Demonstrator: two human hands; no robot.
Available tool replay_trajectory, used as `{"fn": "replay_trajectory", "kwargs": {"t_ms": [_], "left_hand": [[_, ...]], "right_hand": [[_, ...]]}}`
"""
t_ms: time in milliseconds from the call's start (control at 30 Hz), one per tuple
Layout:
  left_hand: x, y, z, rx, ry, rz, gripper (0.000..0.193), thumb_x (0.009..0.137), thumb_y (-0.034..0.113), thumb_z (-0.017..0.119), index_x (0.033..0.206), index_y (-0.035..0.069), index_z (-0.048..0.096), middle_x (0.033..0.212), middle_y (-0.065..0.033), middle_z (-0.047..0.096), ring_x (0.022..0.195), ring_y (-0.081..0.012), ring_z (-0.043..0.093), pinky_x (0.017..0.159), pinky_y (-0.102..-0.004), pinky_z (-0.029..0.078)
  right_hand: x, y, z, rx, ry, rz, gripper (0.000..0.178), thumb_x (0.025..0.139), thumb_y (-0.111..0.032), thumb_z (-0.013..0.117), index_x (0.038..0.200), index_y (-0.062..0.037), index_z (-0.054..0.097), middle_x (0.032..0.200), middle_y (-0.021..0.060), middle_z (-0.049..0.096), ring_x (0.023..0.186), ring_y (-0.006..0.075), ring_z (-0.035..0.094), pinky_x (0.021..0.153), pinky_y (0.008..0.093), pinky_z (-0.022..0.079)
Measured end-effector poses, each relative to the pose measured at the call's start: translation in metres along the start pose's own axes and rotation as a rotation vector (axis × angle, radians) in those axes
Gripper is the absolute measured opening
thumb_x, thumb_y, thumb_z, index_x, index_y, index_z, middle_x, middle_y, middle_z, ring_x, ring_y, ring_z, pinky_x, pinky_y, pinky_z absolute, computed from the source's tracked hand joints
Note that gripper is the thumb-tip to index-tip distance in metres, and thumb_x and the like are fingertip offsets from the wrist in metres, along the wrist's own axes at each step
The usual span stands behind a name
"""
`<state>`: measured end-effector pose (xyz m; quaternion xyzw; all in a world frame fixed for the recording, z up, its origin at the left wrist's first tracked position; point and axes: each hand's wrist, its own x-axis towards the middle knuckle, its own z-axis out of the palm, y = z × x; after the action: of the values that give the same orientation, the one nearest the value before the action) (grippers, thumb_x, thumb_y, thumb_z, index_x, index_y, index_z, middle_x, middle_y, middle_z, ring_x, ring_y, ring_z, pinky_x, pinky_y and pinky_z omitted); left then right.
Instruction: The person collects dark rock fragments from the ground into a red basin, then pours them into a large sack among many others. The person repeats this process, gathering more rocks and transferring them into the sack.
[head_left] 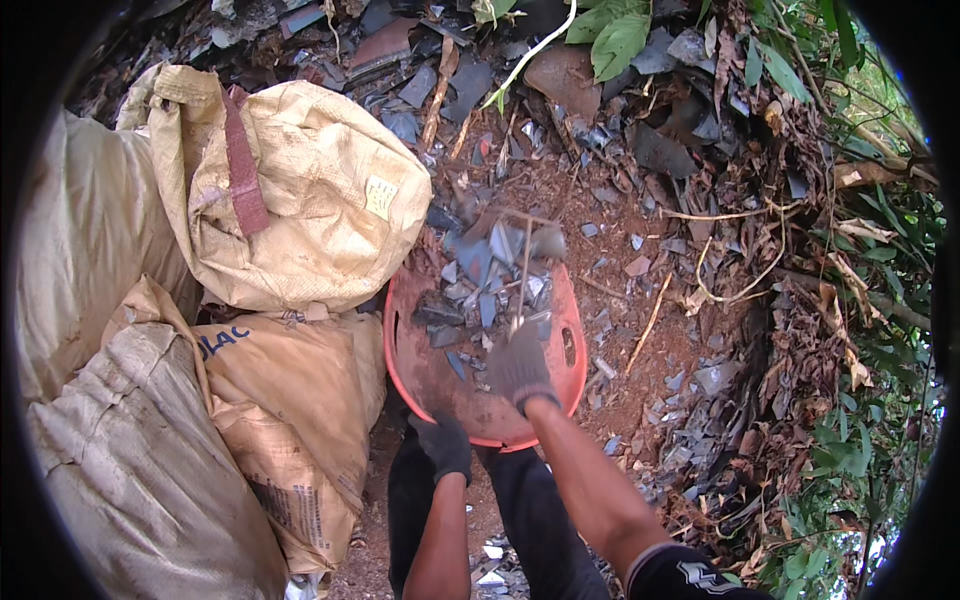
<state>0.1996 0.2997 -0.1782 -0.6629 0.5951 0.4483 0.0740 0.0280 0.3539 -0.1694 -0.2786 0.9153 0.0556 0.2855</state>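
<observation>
A shallow orange-red plastic scoop (400,375) with slotted grip holes lies tilted on the ground in front of my legs. Dark and shiny broken shards (478,262) are heaped at its far, open edge, and some lie inside it. My left hand (441,446), in a dark glove, is closed on the scoop's near rim. Over the scoop's right side, my gloved right hand (520,367) is closed round a thin-shafted hand tool (526,262). Its crosswise head reaches into the shards; motion blur hides the exact shape.
On the left stand several stuffed sacks: a cream one (310,190) with a brown strap, a tan one (285,400) and a grey-white one (150,480). More shards (660,150) and dry roots cover the reddish soil. Green leafy plants (850,450) border the right side.
</observation>
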Motion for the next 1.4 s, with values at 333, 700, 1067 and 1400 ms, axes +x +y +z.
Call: {"fn": "replay_trajectory", "kwargs": {"t_ms": [333,700,1067,1400], "left_hand": [[-0.003,-0.005,-0.004,-0.03,0.044,-0.027,0.049,0.098,0.02,0.05,0.138,-0.008,0.041,0.122,-0.036,0.062,0.111,-0.0513,0.063,0.093,-0.0517,0.05],[-0.002,-0.011,0.001,-0.123,0.043,-0.043,0.049,0.097,0.019,0.051,0.138,-0.008,0.042,0.127,-0.0358,0.059,0.115,-0.0492,0.062,0.097,-0.0505,0.049],[-0.003,-0.021,0.014,-0.235,0.018,-0.052,0.056,0.097,0.015,0.05,0.145,-0.012,0.037,0.134,-0.0349,0.056,0.122,-0.0466,0.059,0.102,-0.0474,0.047],[0.0,-0.029,0.017,-0.162,0.024,0.042,0.057,0.096,0.011,0.05,0.147,-0.009,0.037,0.139,-0.0316,0.055,0.127,-0.0416,0.057,0.106,-0.0451,0.044]], "right_hand": [[-0.032,0.016,-0.049,0.6,0.399,0.182,0.036,0.1,-0.028,0.056,0.118,0.0006,0.043,0.079,0.0323,0.065,0.078,0.0546,0.065,0.067,0.0616,0.053],[0.091,0.064,-0.013,0.42,0.091,0.103,0.03,0.096,-0.021,0.057,0.106,0.0071,0.053,0.09,0.0336,0.066,0.091,0.0467,0.069,0.076,0.0509,0.053],[-0.138,0.013,-0.067,0.566,-0.247,0.303,0.027,0.095,-0.017,0.058,0.11,0.0019,0.045,0.071,0.0281,0.065,0.067,0.0461,0.068,0.057,0.056,0.053],[0.22,0.022,-0.147,0.436,0.19,-0.011,0.03,0.1,-0.015,0.047,0.12,0.0053,0.054,0.101,0.0315,0.071,0.099,0.0478,0.071,0.084,0.0539,0.056]]}}
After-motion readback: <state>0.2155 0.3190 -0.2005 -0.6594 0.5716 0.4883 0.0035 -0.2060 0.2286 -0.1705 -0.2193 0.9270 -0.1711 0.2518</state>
